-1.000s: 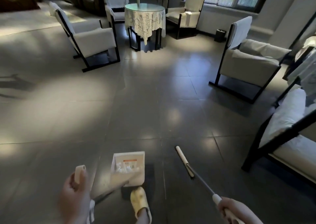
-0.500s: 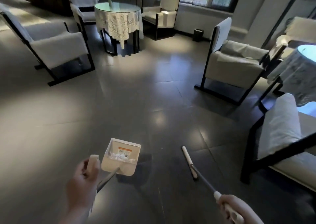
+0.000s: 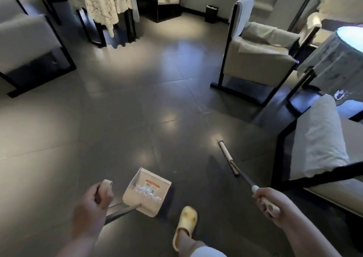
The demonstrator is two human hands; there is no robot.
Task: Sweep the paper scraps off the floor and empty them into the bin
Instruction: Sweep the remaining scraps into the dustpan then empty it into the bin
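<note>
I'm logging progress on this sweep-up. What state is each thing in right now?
dustpan: held off the floor, paper scraps inside
paper scraps: piled in the dustpan
left hand: grips the dustpan handle
broom: head down near the floor
right hand: grips the broom handle
bin: upright by the far wall, something pale inside

Dim room, daylight spilling from far side. Pale glare patches on glossy floor (image 3: 149,91). Deep shadow under armchair (image 3: 261,60). Wide-angle bending at edges. Soft focus overall; glowing table (image 3: 351,40) overexposed at right.
</note>
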